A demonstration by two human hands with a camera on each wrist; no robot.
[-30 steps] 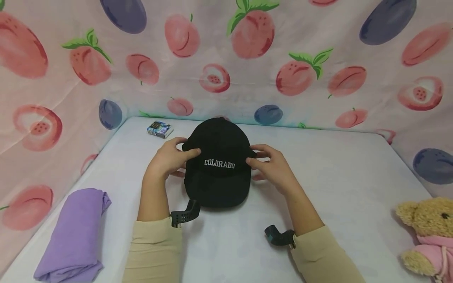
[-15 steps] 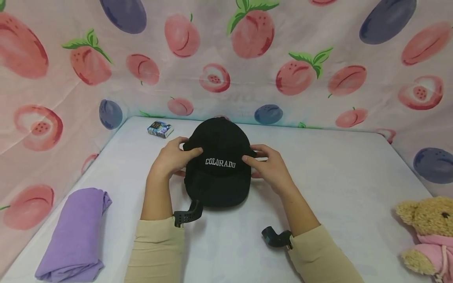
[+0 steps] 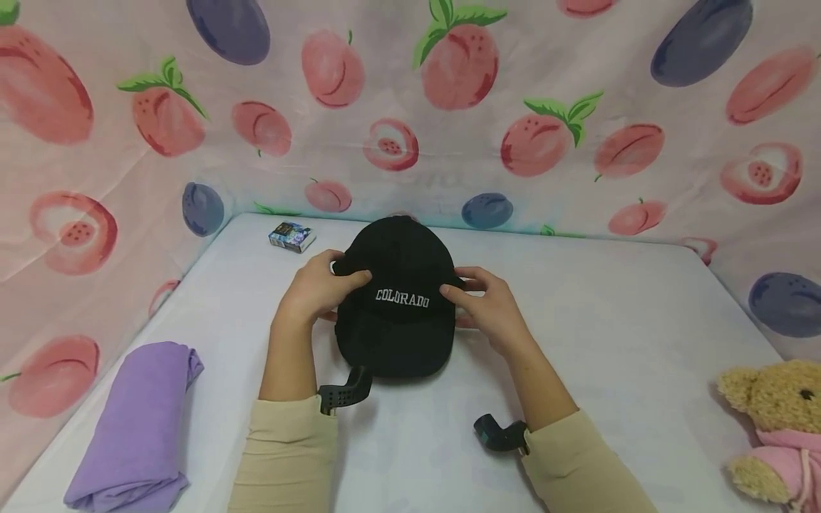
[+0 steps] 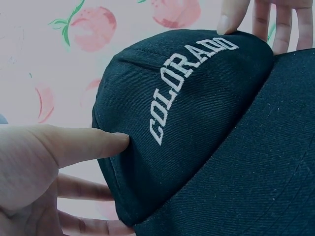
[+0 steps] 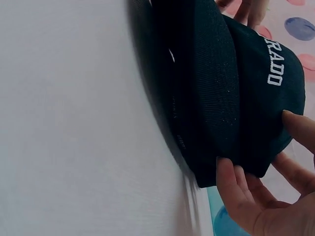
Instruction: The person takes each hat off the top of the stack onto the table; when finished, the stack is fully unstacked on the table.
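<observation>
Holding a black cap (image 3: 394, 317) with two bare hands, at the middle of the white table (image 3: 616, 320) from side to side, toward the table's back edge. Can't tell if touching the table or a little above it. Turned with the brim (image 3: 400, 350) toward the person's side of the table, and with the round top toward the table's back edge. Longest from top to brim, so lined up from the table's back to its near side. Tipped to show the front, with white letters (image 3: 402, 298) spelling COLORADO across it, dipping a little toward the table's right.

Pinched on the table's left side by the left hand (image 3: 318, 288), with the thumb on the front and fingers behind the edge. Pinched on the table's right side by the right hand (image 3: 489, 305), also with the thumb on the front and fingers round the edge. Narrow grips, both with cap cloth inside.

Over the table's near side: tan sleeves (image 3: 282, 456). Near the table's back left corner: a small box (image 3: 291, 236). Along the table's left side: a folded purple cloth (image 3: 135, 427). By the table's right side: a teddy bear (image 3: 782, 402) in pink. Behind the table: a fruit sheet (image 3: 282, 78).
</observation>
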